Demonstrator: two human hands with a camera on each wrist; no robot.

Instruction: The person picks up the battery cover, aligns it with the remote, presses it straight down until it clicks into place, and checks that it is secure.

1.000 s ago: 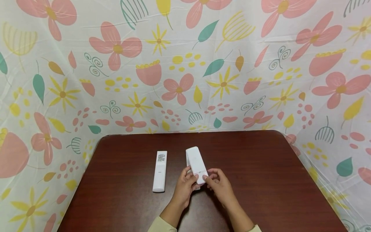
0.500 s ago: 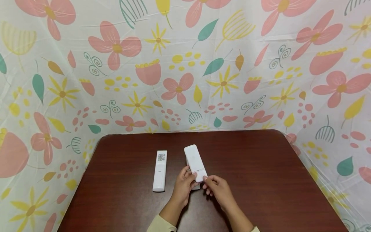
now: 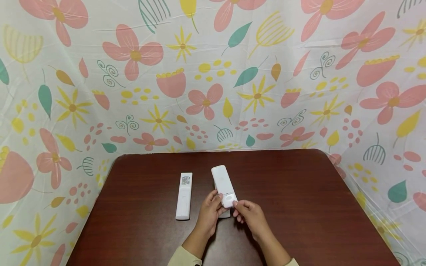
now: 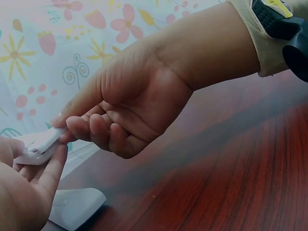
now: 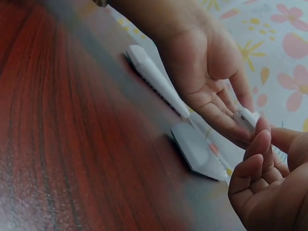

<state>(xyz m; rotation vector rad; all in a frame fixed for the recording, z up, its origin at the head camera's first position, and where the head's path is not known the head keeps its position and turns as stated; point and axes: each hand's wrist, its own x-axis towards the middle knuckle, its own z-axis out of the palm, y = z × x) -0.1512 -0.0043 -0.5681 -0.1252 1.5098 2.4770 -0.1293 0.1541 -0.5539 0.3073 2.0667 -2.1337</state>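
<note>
My left hand [image 3: 209, 214] holds a white remote control [image 3: 223, 179] back side up, tilted above the table, its thumb along the left edge. A seam crosses the remote near its lower end, marking off a battery cover [image 3: 229, 200]. My right hand [image 3: 254, 220] pinches the cover end at its lower right corner between thumb and index finger. In the left wrist view, a dark gap shows between the cover and the body. Below the held remote, a second white remote [image 3: 225, 214] lies on the table, mostly hidden in the head view.
To the left, a third white remote [image 3: 183, 195] with a printed label lies on the dark red-brown wooden table [image 3: 299, 192]. A white flower-print cloth [image 3: 206, 136] stands behind the table and along its sides.
The right thumb has slid from the cover's face to its lower right corner. The held remote has shifted slightly up and left, and its cover end now looks different along the seam.
</note>
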